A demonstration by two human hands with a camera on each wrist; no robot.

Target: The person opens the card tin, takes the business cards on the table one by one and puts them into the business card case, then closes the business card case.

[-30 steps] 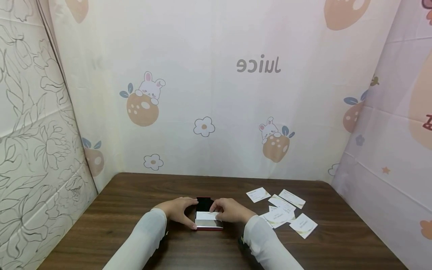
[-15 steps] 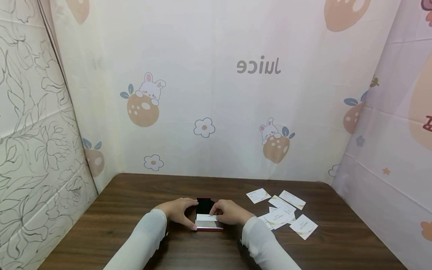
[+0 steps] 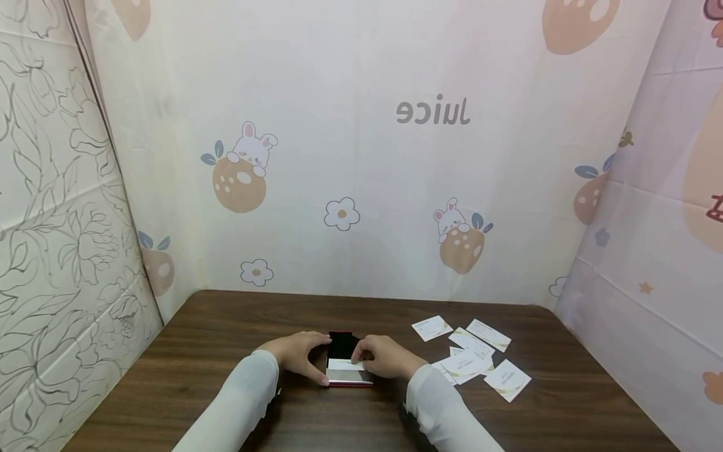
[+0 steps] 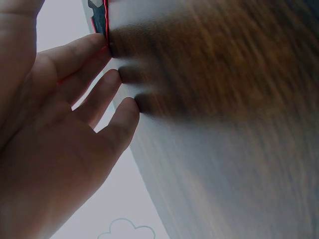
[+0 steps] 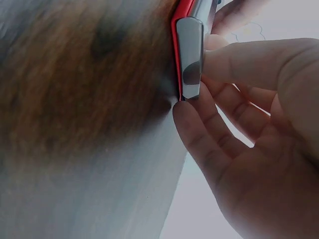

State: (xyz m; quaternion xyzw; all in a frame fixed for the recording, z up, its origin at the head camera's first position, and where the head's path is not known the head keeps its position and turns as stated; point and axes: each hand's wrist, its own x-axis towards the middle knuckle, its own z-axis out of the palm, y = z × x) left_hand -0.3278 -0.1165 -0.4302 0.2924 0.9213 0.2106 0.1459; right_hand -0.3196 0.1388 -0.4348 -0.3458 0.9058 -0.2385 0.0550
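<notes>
Firmly on the dark wooden table (image 3: 226,376) sat the open red card case (image 3: 349,375), loose business cards (image 3: 471,355) scattered to its right. My left hand (image 3: 296,355) braced its left edge, fingers straight; my right hand (image 3: 386,358) pinched a white card (image 3: 346,364) in it.

Scattered white business cards (image 3: 471,355) on a dark wooden table (image 3: 214,326), cartoon-print curtain (image 3: 361,157) behind.
</notes>
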